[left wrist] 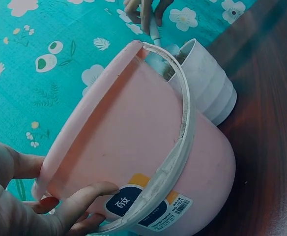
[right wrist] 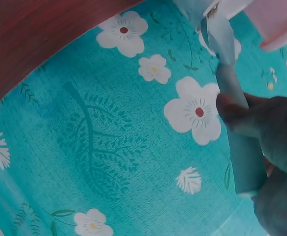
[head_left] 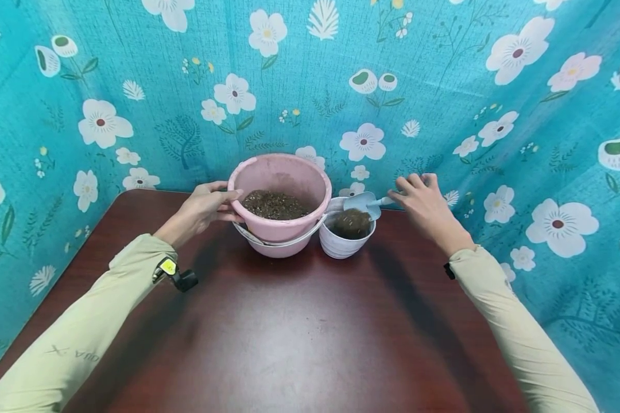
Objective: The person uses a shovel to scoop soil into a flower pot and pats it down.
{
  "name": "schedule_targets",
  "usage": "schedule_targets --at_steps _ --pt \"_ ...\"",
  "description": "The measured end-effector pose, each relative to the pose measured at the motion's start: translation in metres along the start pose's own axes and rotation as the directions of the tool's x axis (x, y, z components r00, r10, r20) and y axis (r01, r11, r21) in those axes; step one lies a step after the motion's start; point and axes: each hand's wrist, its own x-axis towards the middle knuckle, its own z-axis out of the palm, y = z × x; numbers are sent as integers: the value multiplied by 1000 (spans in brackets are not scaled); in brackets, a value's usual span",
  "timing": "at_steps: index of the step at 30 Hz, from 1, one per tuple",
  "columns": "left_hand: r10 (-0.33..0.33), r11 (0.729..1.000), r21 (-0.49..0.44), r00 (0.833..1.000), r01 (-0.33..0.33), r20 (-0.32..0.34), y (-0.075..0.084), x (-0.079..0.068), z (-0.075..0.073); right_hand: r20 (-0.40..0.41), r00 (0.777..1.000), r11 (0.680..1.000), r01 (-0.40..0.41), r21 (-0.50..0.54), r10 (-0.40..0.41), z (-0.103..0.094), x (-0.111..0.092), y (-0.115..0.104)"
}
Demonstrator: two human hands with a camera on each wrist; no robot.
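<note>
A pink bucket (head_left: 271, 229) holding dark soil (head_left: 276, 205) stands toward the back of the table, its white handle (left wrist: 183, 108) hanging down the front. My left hand (head_left: 206, 205) grips the bucket's left rim, thumb on top and fingers below. In my right hand (head_left: 422, 201) is the handle of a light blue trowel (right wrist: 239, 132), pinched between thumb and fingers. The trowel's blade tilts over the white pot (head_left: 341, 246) just right of the bucket. Soil (head_left: 352, 223), blurred, shows at the blade and in the pot's mouth.
The dark red wooden table (head_left: 289, 332) spreads out in front of both containers. A turquoise floral curtain (head_left: 299, 74) hangs close behind them and along both sides. A small black device with a yellow face (head_left: 169, 267) is strapped at the left wrist.
</note>
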Motion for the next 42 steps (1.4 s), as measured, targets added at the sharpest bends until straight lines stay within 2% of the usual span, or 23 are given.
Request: schedule_targets --at_steps 4,7,10,16,22,26,30,33,37,40,42 --pt "-4 1000 3 1000 4 1 1 -1 0 -24 1000 996 -13 -94 11 1 2 -7" --pt "0 1000 -2 1000 0 3 1 0 0 -45 998 994 -42 -104 37 0 4 -9" --pt "-1 1000 4 1000 1 -4 1 0 0 -78 994 994 -84 -68 78 -2 7 -9" --pt "-26 996 84 998 30 -50 4 1 -5 -147 977 988 -154 21 156 -14 16 -4" --pt "-23 989 147 999 29 -39 8 5 -11 -215 946 966 -213 148 242 -31 30 -1" --pt "9 982 188 999 -2 -37 9 5 -7 -239 938 956 -202 214 252 -40 45 -8" --pt "41 971 236 997 -25 -60 8 3 -5 -255 946 964 -145 221 200 -42 64 -25" --pt "44 966 256 996 -24 -73 7 2 -7 -240 961 979 -95 182 138 -38 79 -38" --pt "48 966 256 996 -29 -69 5 1 -7 -138 990 999 -28 -15 26 -30 101 -54" --pt "51 968 248 997 -34 -61 6 1 -5 -25 999 983 34 -179 -39 -23 118 -66" --pt "55 970 240 997 -40 -54 7 1 -2 43 997 968 79 -239 -70 -20 128 -75"
